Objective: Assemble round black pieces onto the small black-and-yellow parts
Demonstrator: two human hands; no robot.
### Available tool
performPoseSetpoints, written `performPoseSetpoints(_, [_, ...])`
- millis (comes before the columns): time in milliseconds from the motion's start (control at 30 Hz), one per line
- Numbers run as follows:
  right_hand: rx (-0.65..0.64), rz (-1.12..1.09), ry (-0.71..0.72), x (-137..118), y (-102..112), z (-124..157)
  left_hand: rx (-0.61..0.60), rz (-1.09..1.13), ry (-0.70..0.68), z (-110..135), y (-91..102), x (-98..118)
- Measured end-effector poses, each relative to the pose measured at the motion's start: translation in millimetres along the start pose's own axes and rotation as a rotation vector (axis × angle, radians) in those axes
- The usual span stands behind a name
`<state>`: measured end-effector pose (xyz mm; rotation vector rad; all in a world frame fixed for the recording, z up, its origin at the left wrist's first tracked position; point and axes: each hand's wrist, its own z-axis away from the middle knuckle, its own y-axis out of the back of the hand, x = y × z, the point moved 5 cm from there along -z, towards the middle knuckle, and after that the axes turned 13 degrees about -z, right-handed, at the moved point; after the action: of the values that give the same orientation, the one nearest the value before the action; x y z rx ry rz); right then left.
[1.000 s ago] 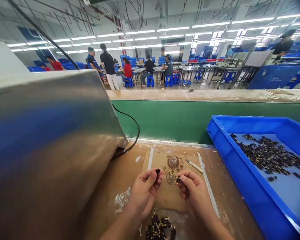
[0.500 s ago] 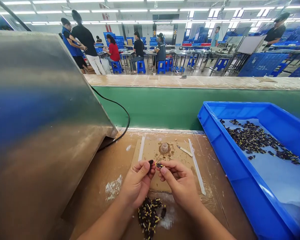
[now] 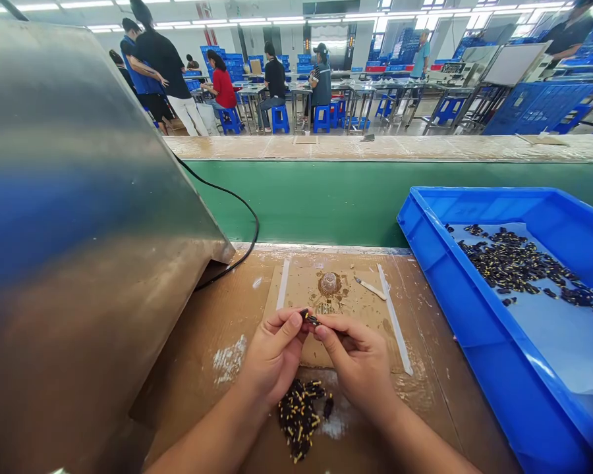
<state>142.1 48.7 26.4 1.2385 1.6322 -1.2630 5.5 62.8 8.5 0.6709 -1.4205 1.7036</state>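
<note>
Both hands meet above the cardboard sheet. My left hand is closed, pinching a small black oval piece between thumb and index finger. Fingertips of my right hand are closed on a small black part with yellow bits. The two pieces touch or overlap; whether they are joined I cannot tell. Below the hands, a pile of similar black and yellow parts lies on the brown table, with a single dark piece at its right side.
A clear small cup sits in a stained patch on taped cardboard, beside a white-handled blade. On the right stands a blue tray holding many parts. A metal housing and black cable occupy the left.
The black oval piece and the black-yellow part, apart before, have come together between my fingertips. The view has tilted down slightly.
</note>
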Motion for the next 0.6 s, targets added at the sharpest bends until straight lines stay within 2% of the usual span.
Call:
performPoseSetpoints(233, [0.007,0.071,0.004,0,2,1,0.000,-0.086,-0.051,0,-0.9,4])
performPoseSetpoints(467, [-0.062,0.321,0.270,-21,1,0,0.077,-0.268,-0.211,1,7.2,6])
performPoseSetpoints(600, [-0.064,0.389,0.329,-25,0,0,0.110,-0.476,-0.345,4,15.2,1])
